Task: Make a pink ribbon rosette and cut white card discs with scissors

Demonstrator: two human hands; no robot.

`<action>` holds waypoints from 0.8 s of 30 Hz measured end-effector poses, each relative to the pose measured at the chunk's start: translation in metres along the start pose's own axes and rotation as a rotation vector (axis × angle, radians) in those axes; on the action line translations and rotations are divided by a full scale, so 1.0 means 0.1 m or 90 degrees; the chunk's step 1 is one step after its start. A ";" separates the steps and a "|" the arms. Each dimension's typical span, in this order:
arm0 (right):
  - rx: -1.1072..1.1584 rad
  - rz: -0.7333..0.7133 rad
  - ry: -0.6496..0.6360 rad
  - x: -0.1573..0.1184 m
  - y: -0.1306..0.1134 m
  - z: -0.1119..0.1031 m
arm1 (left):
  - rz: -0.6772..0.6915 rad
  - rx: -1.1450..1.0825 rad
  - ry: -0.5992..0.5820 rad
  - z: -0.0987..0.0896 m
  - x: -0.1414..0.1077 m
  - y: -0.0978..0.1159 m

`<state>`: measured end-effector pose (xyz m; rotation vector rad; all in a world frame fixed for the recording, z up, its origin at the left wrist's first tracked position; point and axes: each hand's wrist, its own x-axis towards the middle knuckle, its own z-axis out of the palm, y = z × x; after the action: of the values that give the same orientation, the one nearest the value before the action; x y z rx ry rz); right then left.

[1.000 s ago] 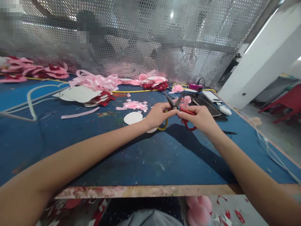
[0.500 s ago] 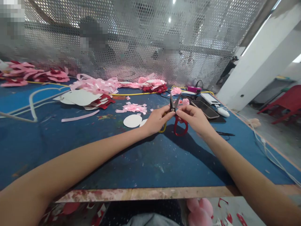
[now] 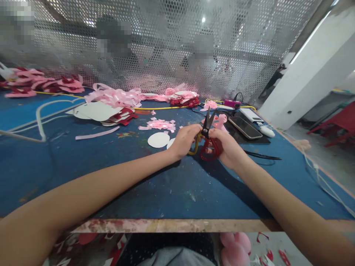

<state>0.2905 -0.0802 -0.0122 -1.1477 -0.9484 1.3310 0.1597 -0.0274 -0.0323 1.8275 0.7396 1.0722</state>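
A pair of scissors (image 3: 205, 130) with black blades and one yellow and one red handle is held upright between both hands, its blades parted and pointing away. My left hand (image 3: 186, 139) is closed round the yellow handle side. My right hand (image 3: 227, 147) is closed at the red handle, its thumb near the pivot. Left of my left hand lies a white paper oval (image 3: 158, 140), with another partly hidden by the hand. Small pink ribbon pieces (image 3: 160, 125) are heaped behind the ovals. Something pink (image 3: 222, 120) shows just behind my right hand.
Pink ribbons (image 3: 116, 96) and white cut shapes (image 3: 95, 111) lie at the back left. On the right are a phone (image 3: 245, 127), a white device (image 3: 251, 115), black tweezers (image 3: 263, 155) and white cables. A yellow cord crosses the back of the blue table (image 3: 155, 184).
My right hand has shifted from beside the scissors' pivot down onto the red handle. The scissor blades stand closer together. The whole view has shifted slightly.
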 end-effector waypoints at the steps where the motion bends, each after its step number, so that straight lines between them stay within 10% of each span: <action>1: -0.010 -0.013 0.018 0.00 0.02 0.01 | 0.005 0.026 0.013 0.00 0.00 0.00; 24: -0.113 -0.065 -0.013 -0.13 0.07 -0.03 | 0.003 0.113 -0.024 -0.13 -0.05 -0.07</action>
<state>0.2915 -0.0941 -0.0182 -1.2045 -1.1433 1.1969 0.1449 -0.0232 -0.0375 1.9944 0.8293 0.9989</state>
